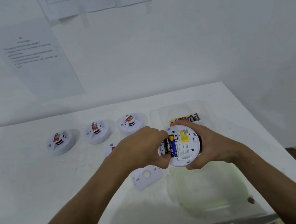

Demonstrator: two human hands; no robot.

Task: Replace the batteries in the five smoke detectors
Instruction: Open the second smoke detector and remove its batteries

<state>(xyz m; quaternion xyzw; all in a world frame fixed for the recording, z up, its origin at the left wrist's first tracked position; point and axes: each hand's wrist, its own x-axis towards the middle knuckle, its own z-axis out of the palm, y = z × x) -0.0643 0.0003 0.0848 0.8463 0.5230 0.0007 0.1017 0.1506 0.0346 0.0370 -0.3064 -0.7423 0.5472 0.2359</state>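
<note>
My right hand [205, 145] grips a white smoke detector [184, 145] held back-side up above the table. Two batteries [170, 147], one black and one blue, lie in its open compartment. My left hand [143, 149] has its curled fingers on the batteries at the compartment's left edge. The detector's loose back cover [146, 177] lies on the table just below. Three more detectors [60, 142] [98, 131] [130, 123] stand in a row at the back, and a fourth [108, 150] is partly hidden behind my left hand.
A clear tray [180, 110] at the back right holds several batteries [186, 119]. Another clear, empty-looking container [207, 187] sits at the front right. The white table [39, 187] ends close on the right and front. Papers hang on the wall behind.
</note>
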